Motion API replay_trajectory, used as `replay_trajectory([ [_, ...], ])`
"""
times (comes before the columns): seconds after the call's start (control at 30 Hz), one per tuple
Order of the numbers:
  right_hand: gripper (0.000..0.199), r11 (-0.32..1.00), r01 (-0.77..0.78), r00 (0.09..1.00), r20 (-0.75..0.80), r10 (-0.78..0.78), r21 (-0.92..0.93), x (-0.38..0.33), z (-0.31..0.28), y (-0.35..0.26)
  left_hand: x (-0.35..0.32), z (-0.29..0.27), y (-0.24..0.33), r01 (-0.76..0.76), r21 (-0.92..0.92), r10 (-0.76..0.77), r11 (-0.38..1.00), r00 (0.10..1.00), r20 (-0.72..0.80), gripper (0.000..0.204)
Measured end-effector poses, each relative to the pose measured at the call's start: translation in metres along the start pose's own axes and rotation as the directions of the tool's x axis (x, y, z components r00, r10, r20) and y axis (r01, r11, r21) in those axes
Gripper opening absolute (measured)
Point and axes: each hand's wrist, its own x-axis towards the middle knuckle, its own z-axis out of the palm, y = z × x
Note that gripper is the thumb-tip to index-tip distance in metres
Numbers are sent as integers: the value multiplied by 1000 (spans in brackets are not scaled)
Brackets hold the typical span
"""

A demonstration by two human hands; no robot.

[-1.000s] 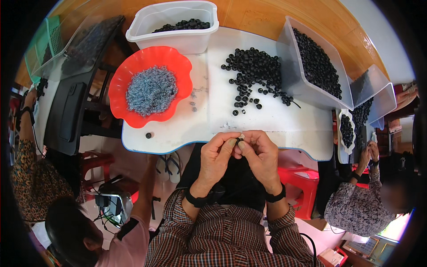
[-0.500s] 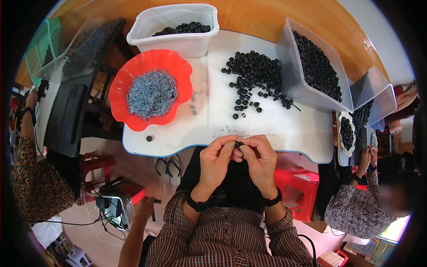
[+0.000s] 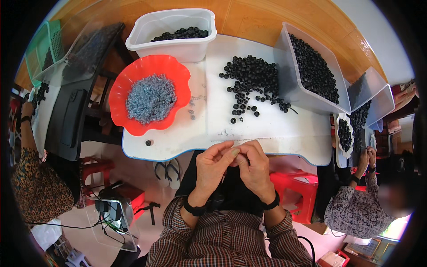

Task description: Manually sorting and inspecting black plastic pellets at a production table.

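Note:
My left hand (image 3: pixel 212 169) and my right hand (image 3: pixel 254 171) meet just off the table's front edge, fingertips pinched together. The small black round part between them is now covered by the fingers. Past my hands, a heap of the same black parts (image 3: pixel 253 73) lies loose on the white table (image 3: pixel 178 144), with a few strays nearer me. One single black part (image 3: pixel 148 143) sits apart at the front left. A scalloped red bowl (image 3: pixel 119 100) on the left holds a pile of small, clear bluish pieces (image 3: pixel 151 99).
At the back stand a white tub (image 3: pixel 171 47) and a tall translucent bin (image 3: pixel 293 84), both holding black parts. A red stool (image 3: pixel 296 191) is under the table's right side. Co-workers sit at left and right; the right one's hands (image 3: pixel 368 159) are at another table.
My fingers have closed over the black part, which showed between them before. Another person's forearm at the lower left has left the view. The table sits slightly lower in the picture.

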Motion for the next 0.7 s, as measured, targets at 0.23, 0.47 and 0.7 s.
replay_trajectory([
  [0.23,14,988,-113,993,55,107,108,-4,0,-2,0,-7,0,46,41,-48,998,998,44,25],
  [0.47,13,883,-233,968,11,250,409,-11,-2,1,5,-13,0,119,-232,-91,965,988,128,23],
  [0.7,11,871,-162,958,-137,251,463,-5,-16,-11,12,-29,3,145,-483,-39,864,974,223,22],
])
